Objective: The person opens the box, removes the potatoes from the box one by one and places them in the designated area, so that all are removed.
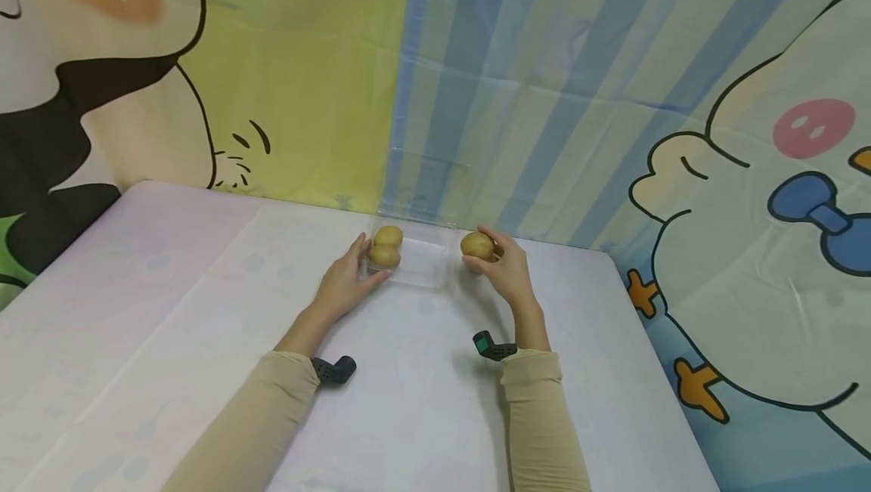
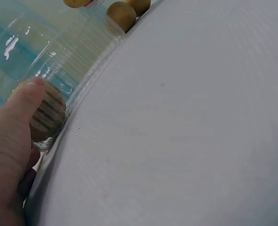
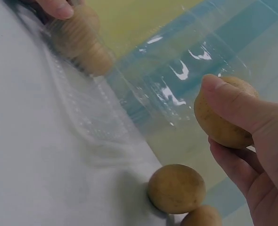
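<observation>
A clear plastic box [image 1: 423,261] stands on the table with its see-through lid [image 1: 429,193] raised at the back. My left hand [image 1: 345,285] grips the box's left end, the thumb along the near wall. Inside that end lie two potatoes, one farther back [image 1: 389,236] and one nearer [image 1: 384,256]. To the right of the box, my right hand [image 1: 509,271] holds another potato [image 3: 228,113] between thumb and fingers, above the tabletop. Below it in the right wrist view, two more potatoes rest on the table, one whole [image 3: 176,188] and one cut off by the frame [image 3: 202,217].
A white cloth covers the table [image 1: 408,401]. Behind it hangs a printed curtain [image 1: 544,84] with stripes and cartoon figures, close to the table's back edge. Dark camera mounts sit on the left wrist [image 1: 335,371] and right wrist [image 1: 493,346].
</observation>
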`<state>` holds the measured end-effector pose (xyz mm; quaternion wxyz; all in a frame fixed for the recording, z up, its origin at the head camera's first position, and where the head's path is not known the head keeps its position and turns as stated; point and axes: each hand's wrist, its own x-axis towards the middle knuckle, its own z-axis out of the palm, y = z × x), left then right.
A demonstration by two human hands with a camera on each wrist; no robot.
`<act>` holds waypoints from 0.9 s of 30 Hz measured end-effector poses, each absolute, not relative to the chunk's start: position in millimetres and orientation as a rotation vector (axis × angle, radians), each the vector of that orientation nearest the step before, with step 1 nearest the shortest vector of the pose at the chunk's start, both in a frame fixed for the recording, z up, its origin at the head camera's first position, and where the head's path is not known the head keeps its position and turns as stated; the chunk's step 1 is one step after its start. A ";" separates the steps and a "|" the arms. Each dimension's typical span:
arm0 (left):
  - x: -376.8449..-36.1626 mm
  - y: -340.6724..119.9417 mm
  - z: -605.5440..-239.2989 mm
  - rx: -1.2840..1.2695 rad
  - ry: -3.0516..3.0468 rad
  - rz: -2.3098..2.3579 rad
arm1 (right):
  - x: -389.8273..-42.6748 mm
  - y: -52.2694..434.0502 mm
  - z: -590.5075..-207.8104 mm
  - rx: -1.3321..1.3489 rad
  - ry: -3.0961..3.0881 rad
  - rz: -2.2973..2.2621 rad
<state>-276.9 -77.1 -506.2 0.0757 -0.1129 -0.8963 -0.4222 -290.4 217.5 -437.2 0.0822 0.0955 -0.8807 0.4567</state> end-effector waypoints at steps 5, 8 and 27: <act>-277.6 -78.0 -506.6 -0.327 -2.684 -1.276 | -289.4 227.7 -434.9 0.248 -2.580 1.467; -278.0 -78.1 -506.6 -0.329 -2.684 -1.283 | -288.6 233.4 -433.3 0.230 -2.561 1.490; -275.2 -78.3 -503.6 -0.335 -2.701 -1.275 | -285.7 260.2 -429.5 0.058 -2.510 1.462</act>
